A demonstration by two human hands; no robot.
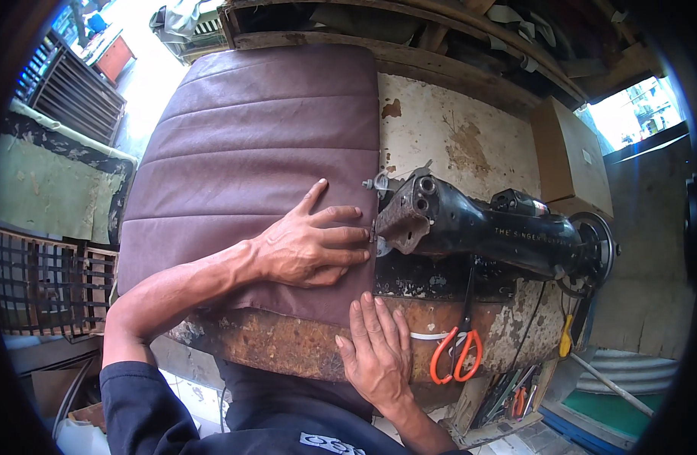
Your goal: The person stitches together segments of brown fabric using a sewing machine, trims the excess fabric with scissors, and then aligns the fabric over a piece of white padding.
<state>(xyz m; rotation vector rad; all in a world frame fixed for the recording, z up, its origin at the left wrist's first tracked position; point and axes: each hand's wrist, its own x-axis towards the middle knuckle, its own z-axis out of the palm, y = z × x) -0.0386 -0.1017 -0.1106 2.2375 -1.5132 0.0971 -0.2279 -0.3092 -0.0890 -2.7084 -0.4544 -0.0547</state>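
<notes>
A large maroon leather-like panel (250, 171) with several stitched cross seams lies over the left of the worn sewing table. Its right edge runs under the needle end of a black sewing machine (508, 235). My left hand (310, 243) lies flat on the panel, fingers spread, their tips close to the machine's needle area. At the table's front edge my right hand (379, 353) rests with straight fingers, the fingertips at the panel's near right corner. Orange-handled scissors (456, 355) lie just right of that hand, blades pointing toward the machine. The needle and presser foot are mostly hidden.
A cardboard box (568, 155) stands behind the machine's handwheel (591, 250). A yellow-handled tool (566, 336) hangs at the table's right end, above an open drawer (508, 402) of hand tools. Wooden shelving (454, 38) runs along the back; a slatted rack (48, 280) stands at left.
</notes>
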